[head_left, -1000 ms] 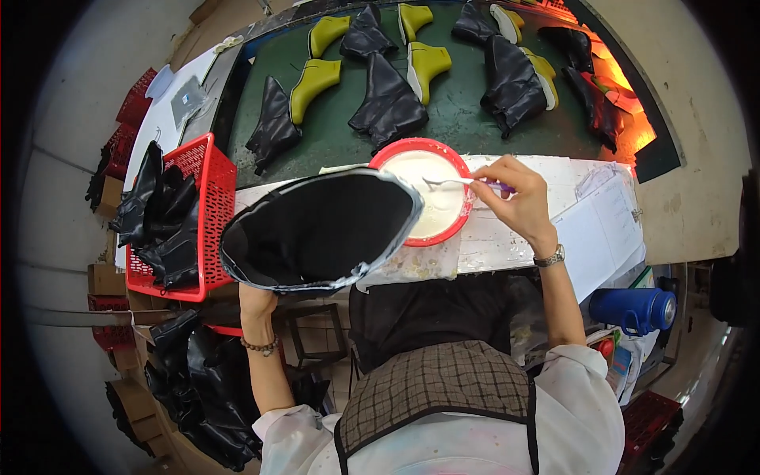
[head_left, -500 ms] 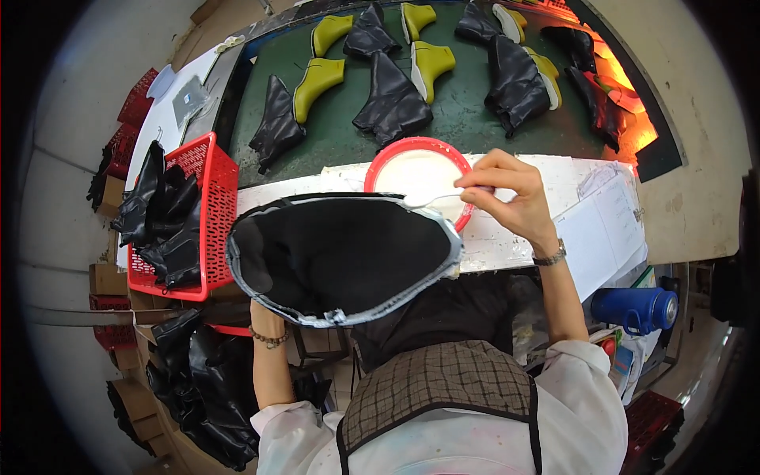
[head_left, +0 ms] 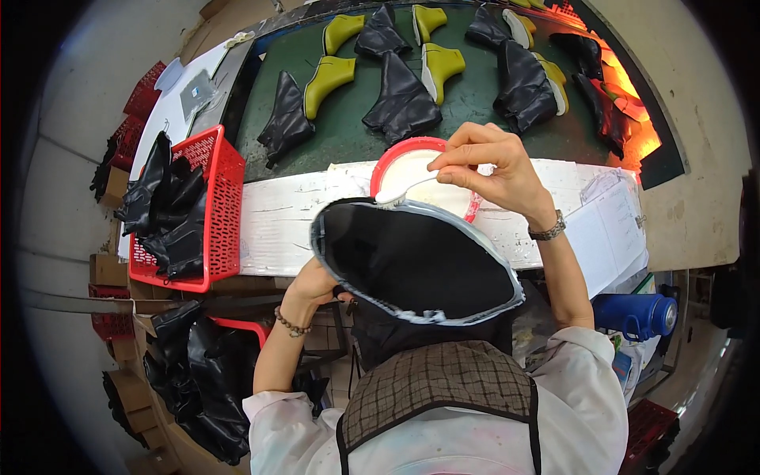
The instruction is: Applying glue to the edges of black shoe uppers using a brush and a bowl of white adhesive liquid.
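My left hand (head_left: 315, 283) is closed on a black boot upper (head_left: 416, 257), held with its open underside turned up. A pale, wet-looking band runs round the upper's edge, ragged in places. Most of my left fingers are hidden behind the upper. My right hand (head_left: 495, 170) pinches the handle of a small white brush (head_left: 400, 192), whose head touches the far left part of that edge. Just beyond, a round red bowl (head_left: 412, 143) of creamy white paste, perhaps glue, stands partly behind the brush and upper.
Black boot uppers (head_left: 402, 99) and yellow-green shoe lasts (head_left: 328, 79) lie on the green conveyor (head_left: 348, 146) ahead, near an orange-glowing heater (head_left: 633, 134). A red basket (head_left: 226, 206) of black uppers stands left. Papers (head_left: 606, 233) and a blue flask (head_left: 637, 315) are right.
My left hand has moved the boot upper right and turned it, and now shows more. The brush has shifted slightly left along the edge. The right hand stays near the bowl.
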Available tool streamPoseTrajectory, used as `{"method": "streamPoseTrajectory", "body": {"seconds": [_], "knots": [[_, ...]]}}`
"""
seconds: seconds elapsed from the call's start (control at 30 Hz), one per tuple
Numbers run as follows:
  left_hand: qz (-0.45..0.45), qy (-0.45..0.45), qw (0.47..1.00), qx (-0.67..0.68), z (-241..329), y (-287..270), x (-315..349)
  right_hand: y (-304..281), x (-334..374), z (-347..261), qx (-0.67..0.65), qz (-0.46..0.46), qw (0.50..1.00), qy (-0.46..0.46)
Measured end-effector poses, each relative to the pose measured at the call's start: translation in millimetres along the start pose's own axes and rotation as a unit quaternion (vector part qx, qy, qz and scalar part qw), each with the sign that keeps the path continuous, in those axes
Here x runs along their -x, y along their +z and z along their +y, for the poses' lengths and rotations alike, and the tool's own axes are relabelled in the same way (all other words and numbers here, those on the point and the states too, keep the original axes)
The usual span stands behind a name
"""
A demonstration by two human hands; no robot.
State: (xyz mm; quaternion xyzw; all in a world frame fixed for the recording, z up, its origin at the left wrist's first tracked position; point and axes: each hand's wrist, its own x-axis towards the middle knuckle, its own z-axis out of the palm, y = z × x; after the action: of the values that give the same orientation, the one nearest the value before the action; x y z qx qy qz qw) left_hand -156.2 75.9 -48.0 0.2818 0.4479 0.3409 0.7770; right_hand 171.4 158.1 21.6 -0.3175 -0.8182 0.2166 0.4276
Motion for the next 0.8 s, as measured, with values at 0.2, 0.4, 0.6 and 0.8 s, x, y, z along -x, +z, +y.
{"method": "streamPoseTrajectory", "body": {"seconds": [0.2,0.4,0.6,0.8], "knots": [[-0.114,-0.109,0.985,-0.070,11.3,17.1,-2.4,0.3,-19.0,-2.8,0.094,-0.057,0.993,-0.044],[-0.089,-0.097,0.990,-0.041,18.6,12.6,3.3,-0.5,-20.8,4.5,0.096,0.017,0.993,-0.071],[-0.062,0.048,0.988,0.136,31.7,-40.5,17.9,-15.1,64.5,67.1,0.026,0.258,0.952,0.166],[0.103,0.121,0.968,0.194,69.4,-58.5,-10.0,39.1,152.5,110.1,0.055,0.252,0.922,0.289]]}}
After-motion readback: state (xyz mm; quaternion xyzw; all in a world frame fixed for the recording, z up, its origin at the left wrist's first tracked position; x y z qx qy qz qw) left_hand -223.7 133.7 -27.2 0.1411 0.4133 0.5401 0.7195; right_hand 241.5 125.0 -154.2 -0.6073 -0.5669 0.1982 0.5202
